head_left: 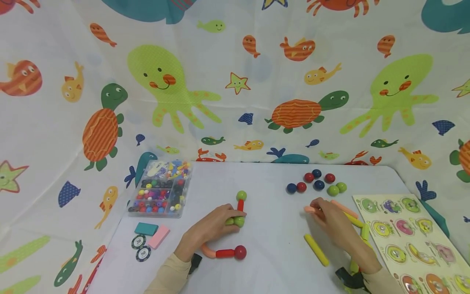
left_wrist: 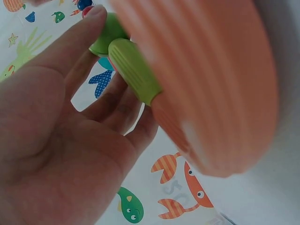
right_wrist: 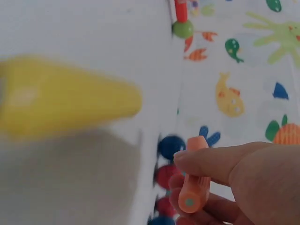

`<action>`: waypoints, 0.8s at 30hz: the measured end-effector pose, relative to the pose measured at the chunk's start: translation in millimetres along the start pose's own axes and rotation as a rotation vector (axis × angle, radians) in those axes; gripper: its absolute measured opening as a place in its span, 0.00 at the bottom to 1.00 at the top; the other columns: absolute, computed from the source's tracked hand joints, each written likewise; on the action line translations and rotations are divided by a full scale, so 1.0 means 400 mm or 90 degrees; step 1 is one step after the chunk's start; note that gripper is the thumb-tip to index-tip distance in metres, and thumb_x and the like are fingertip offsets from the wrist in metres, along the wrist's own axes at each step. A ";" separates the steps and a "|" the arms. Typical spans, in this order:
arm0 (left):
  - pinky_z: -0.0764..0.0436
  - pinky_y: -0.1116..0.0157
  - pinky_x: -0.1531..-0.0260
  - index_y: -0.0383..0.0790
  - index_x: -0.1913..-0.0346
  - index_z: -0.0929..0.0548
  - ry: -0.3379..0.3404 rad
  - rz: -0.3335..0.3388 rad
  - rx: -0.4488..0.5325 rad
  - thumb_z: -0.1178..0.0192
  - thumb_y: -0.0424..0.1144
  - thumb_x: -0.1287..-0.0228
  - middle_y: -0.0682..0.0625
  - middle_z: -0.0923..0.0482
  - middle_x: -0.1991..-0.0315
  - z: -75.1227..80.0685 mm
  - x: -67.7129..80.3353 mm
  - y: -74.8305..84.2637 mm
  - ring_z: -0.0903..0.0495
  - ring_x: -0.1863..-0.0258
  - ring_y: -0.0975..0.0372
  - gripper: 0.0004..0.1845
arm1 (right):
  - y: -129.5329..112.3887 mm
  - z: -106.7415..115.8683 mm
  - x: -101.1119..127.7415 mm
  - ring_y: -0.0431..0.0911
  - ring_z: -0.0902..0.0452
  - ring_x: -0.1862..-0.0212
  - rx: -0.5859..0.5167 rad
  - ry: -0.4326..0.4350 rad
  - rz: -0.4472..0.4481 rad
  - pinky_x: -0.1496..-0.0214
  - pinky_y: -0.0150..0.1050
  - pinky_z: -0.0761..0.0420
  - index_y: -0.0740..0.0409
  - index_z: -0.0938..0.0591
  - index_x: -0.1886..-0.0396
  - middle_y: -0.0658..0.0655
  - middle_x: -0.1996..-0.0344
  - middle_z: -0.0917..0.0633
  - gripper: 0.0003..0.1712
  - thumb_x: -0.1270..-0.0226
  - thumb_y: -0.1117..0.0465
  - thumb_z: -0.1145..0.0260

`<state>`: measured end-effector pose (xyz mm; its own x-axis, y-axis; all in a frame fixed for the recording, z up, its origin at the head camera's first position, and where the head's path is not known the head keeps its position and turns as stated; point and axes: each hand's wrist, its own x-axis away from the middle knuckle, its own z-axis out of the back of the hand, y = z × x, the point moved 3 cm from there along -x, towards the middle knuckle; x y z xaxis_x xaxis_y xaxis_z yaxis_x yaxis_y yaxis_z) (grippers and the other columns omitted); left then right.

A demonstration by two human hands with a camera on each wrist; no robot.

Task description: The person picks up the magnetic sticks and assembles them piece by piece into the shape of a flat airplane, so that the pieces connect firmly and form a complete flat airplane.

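Observation:
My left hand (head_left: pixel 218 222) grips a green ball (head_left: pixel 239 221) within a joined set of toy rods and balls. From that ball a red rod (head_left: pixel 240 205) leads to another green ball (head_left: pixel 241 196). In the left wrist view a short green rod (left_wrist: pixel 133 70) meets a curved peach rod (left_wrist: pixel 220 84) beside the palm. A second red rod (head_left: pixel 225 253) and a red ball (head_left: pixel 240 252) continue from the curved rod. My right hand (head_left: pixel 334 224) pinches a short peach rod (right_wrist: pixel 196 187) between thumb and fingers; its near end shows a pale green dot.
A yellow rod (head_left: pixel 316 250) lies left of the right forearm. More rods (head_left: pixel 354 220) lie partly under that arm, beside a fruit puzzle board (head_left: pixel 382 232). Several balls (head_left: pixel 319 185) sit at the back. At left are a bead box (head_left: pixel 158 192), blocks (head_left: pixel 146 228) and round chips (head_left: pixel 143 253).

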<state>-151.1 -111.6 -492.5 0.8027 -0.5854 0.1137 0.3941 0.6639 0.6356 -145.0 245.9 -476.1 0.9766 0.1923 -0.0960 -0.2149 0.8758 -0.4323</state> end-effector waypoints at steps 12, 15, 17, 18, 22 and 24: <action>0.27 0.71 0.64 0.53 0.36 0.17 0.006 -0.002 0.000 0.31 0.41 0.34 0.55 0.24 0.60 0.001 0.000 0.001 0.27 0.61 0.64 0.23 | -0.177 -0.107 -0.154 0.43 0.26 0.61 -0.053 -0.034 0.091 0.55 0.38 0.19 0.54 0.16 0.50 0.51 0.62 0.19 0.15 0.35 0.60 0.26; 0.26 0.72 0.64 0.53 0.36 0.17 0.005 0.000 -0.003 0.31 0.41 0.34 0.55 0.24 0.60 0.001 -0.002 0.003 0.27 0.61 0.65 0.23 | -0.202 -0.134 -0.189 0.43 0.26 0.61 -0.066 -0.039 0.094 0.54 0.40 0.19 0.56 0.16 0.50 0.53 0.62 0.18 0.15 0.35 0.61 0.27; 0.26 0.72 0.64 0.53 0.36 0.17 0.002 0.002 -0.004 0.31 0.41 0.35 0.56 0.24 0.61 0.001 -0.003 0.003 0.27 0.61 0.65 0.23 | -0.211 -0.153 -0.208 0.44 0.26 0.61 -0.066 -0.041 0.092 0.53 0.41 0.19 0.57 0.16 0.50 0.53 0.63 0.17 0.14 0.35 0.60 0.27; 0.26 0.72 0.64 0.53 0.37 0.17 0.001 0.002 -0.004 0.30 0.42 0.35 0.56 0.24 0.61 0.001 -0.003 0.004 0.27 0.61 0.66 0.23 | -0.214 -0.162 -0.216 0.44 0.26 0.61 -0.069 -0.043 0.089 0.53 0.41 0.19 0.57 0.16 0.51 0.53 0.63 0.17 0.14 0.35 0.60 0.27; 0.26 0.72 0.64 0.53 0.37 0.17 -0.002 0.003 -0.003 0.30 0.42 0.35 0.56 0.25 0.62 0.002 -0.003 0.003 0.27 0.62 0.66 0.23 | -0.226 -0.193 -0.238 0.44 0.26 0.61 -0.083 -0.051 0.078 0.52 0.41 0.20 0.57 0.16 0.52 0.53 0.63 0.17 0.14 0.35 0.59 0.26; 0.26 0.72 0.64 0.53 0.37 0.17 -0.002 0.004 -0.005 0.30 0.42 0.35 0.56 0.24 0.61 0.002 -0.003 0.001 0.28 0.62 0.66 0.23 | -0.233 -0.206 -0.245 0.44 0.26 0.61 -0.091 -0.055 0.076 0.51 0.40 0.21 0.56 0.16 0.52 0.52 0.63 0.17 0.14 0.35 0.59 0.26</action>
<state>-152.2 -111.0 -491.9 0.8038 -0.5828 0.1194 0.3928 0.6706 0.6293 -220.7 109.0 -500.2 0.9392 0.3341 -0.0795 -0.3214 0.7735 -0.5463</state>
